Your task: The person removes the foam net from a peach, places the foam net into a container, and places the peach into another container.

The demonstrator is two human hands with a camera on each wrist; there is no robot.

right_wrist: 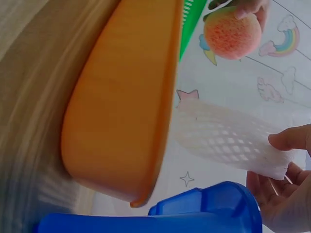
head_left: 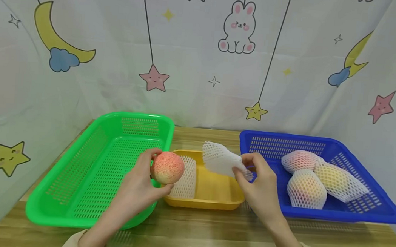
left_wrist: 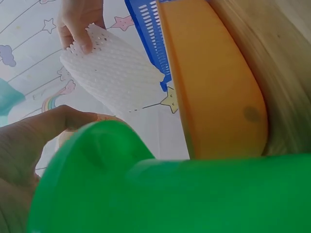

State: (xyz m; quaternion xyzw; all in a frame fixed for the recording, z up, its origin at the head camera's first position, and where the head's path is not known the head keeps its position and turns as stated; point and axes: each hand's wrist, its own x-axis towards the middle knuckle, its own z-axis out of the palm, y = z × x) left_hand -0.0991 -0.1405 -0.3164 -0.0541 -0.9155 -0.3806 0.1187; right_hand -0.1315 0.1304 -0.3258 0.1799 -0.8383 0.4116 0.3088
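Observation:
A pink and yellow peach [head_left: 168,167] is held between the thumb and fingers of my left hand [head_left: 141,180], just right of the green basket's near rim. My right hand [head_left: 260,184] pinches one end of a white foam net sleeve [head_left: 221,159], whose other end points left toward the peach with a gap between them. In the right wrist view the sleeve [right_wrist: 233,138] looks hollow, and the peach [right_wrist: 232,33] shows beyond it. Another foam net sleeve [head_left: 186,177] lies in the yellow tray [head_left: 218,205] below both hands.
At the left stands a green basket [head_left: 42,219] with slotted sides. On the right, a blue basket [head_left: 342,216] holds several fruits [head_left: 307,188] in foam nets. All stand on a wooden table [head_left: 191,232] before a patterned white curtain [head_left: 195,63].

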